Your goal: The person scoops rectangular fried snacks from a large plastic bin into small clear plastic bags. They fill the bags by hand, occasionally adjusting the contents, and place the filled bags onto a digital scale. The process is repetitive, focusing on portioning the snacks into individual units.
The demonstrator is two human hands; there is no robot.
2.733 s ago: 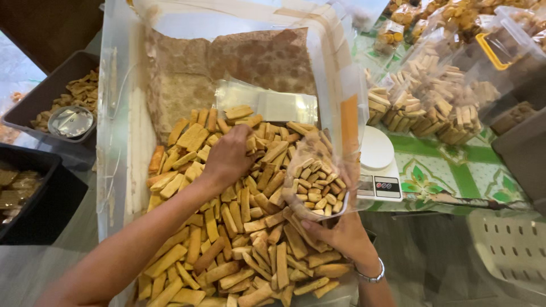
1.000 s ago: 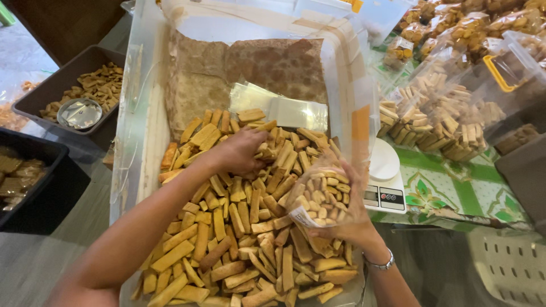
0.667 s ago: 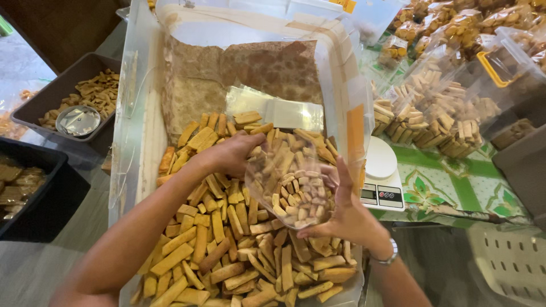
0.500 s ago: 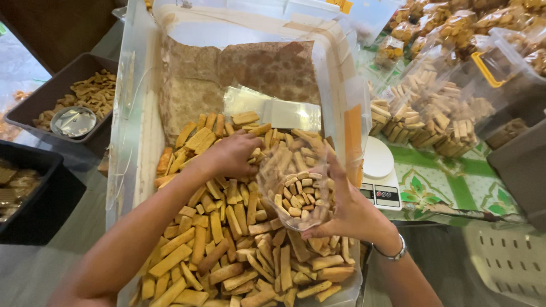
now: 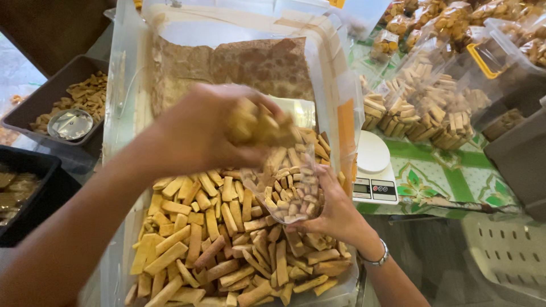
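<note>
A large clear plastic bin (image 5: 122, 102) holds a heap of tan stick-shaped biscuits (image 5: 216, 239) over brown paper. My left hand (image 5: 199, 133) is raised above the heap, closed on a handful of biscuits (image 5: 259, 122), right over the mouth of a small clear plastic bag (image 5: 293, 190). My right hand (image 5: 335, 213) grips that bag from below and the right; the bag is partly filled with biscuit pieces. A bracelet sits on my right wrist.
A white digital kitchen scale (image 5: 372, 170) stands right of the bin on a green patterned cloth. Packed bags of biscuits (image 5: 421, 108) pile up at the back right. Dark trays (image 5: 62, 108) with snacks and a metal bowl lie at the left. A white crate (image 5: 506, 250) is lower right.
My left hand lifted out of the heap with a handful of biscuits and came over the bag. My right hand brought the bag from the right side toward the middle.
</note>
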